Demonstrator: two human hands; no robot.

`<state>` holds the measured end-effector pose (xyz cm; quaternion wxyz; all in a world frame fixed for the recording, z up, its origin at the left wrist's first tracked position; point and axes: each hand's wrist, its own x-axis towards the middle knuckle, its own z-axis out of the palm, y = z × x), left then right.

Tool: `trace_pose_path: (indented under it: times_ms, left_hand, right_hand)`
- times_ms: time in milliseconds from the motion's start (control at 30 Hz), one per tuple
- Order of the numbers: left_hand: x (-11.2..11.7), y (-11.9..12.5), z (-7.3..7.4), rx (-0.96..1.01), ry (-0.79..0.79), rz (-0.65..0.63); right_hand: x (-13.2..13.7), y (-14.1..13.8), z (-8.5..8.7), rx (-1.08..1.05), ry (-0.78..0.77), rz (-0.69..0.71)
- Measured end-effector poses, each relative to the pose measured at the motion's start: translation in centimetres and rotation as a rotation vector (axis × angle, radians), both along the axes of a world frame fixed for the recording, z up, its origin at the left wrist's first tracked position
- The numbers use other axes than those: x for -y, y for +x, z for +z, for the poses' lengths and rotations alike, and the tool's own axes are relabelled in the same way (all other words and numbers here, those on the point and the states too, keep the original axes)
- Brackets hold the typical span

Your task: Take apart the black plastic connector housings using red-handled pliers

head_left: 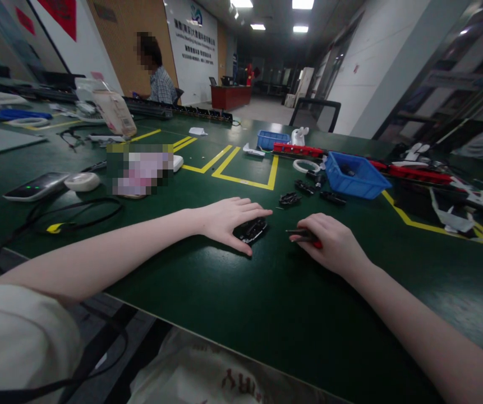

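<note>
Clock centred on the black part between the hands; 12 points straight away from the wearer.

Left hand: forearm comes in from between 8 and 9 o'clock, nearly extended, low over the green table. Palm down, fingers long and splayed toward 2 to 3 o'clock, thumb swung out toward 4. The black part lies on the tabletop in the gap between thumb and fingers. Grip loose, no pinch seen; contact under the palm side hidden, cannot tell.

Right hand: forearm from 4 o'clock, back of hand up, fingers curled. Grasping a small plier-like tool, dark with a red patch on the handle; its tips aim toward 9 o'clock, at the black part but apart from it. Whether the tips meet: too blurred to tell.

Surroundings: at 2 o'clock, a loose cluster of black pieces, with a blue bin just beyond them, a little nearer 3. White ring between 1 and 2 o'clock, beside the bin. At 10 o'clock, a phone-like item, pixelated; farther round toward 9, a round white object near a black cable.
</note>
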<state>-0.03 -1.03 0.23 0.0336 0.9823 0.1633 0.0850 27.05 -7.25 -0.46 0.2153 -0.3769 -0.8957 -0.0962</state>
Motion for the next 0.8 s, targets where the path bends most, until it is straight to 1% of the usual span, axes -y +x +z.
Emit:
trace_pose_path:
  times_ms: [167, 233, 300, 400, 567, 800]
  left_hand:
    - [0.1, 0.5, -0.2, 0.048, -0.063, 0.009]
    - [0.2, 0.6, -0.2, 0.091, -0.09, 0.049]
    - [0.4, 0.8, -0.3, 0.126, -0.124, 0.117]
    - [0.7, 0.9, -0.5, 0.137, -0.156, 0.184]
    - [0.9, 0.9, -0.6, 0.093, -0.071, 0.21]
    - [1.2, 1.1, -0.4, 0.026, 0.034, 0.277]
  right_hand:
    - [-0.5, -0.6, 0.0, 0.109, 0.048, 0.0]
    - [-1.0, -1.1, 0.1, 0.151, 0.073, -0.005]
    - [-1.6, -1.7, 0.2, 0.18, 0.099, -0.01]
    - [-2.7, -2.8, 0.4, 0.172, 0.127, -0.033]
    - [-3.5, -4.3, 0.0, 0.129, 0.157, -0.095]
    - [-2.8, -4.4, -0.3, 0.137, 0.179, -0.131]
